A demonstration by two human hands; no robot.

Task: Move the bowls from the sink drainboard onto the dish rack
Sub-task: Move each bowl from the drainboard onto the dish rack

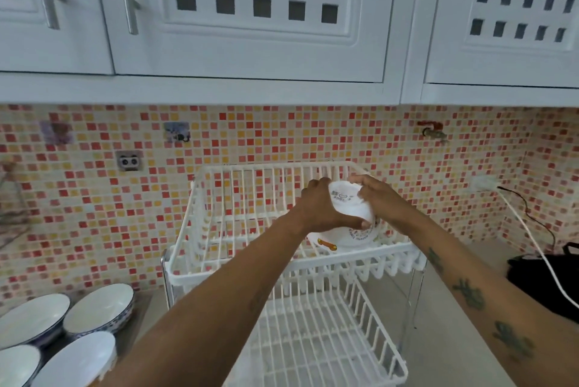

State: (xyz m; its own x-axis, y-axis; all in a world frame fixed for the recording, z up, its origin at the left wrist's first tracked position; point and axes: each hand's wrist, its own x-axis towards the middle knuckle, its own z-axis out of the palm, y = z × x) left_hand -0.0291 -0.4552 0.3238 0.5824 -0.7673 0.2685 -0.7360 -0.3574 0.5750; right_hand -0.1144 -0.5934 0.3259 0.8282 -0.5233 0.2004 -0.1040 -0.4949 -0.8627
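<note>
While both hands (322, 205) grip a white bowl (349, 201) over the rack's (282, 248) top tier, four bowls (97, 308) wait left, cables (529, 230) right.

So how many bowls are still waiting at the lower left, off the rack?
4, clustered at the lower left: back-left bowl, back-right bowl, front-left bowl cut by the frame edge, and front-right bowl. More may lie outside the frame.

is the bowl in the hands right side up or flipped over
Flipped over: the white bowl shows its base ring and label toward the camera, rim down over the rack's upper tier.
</note>
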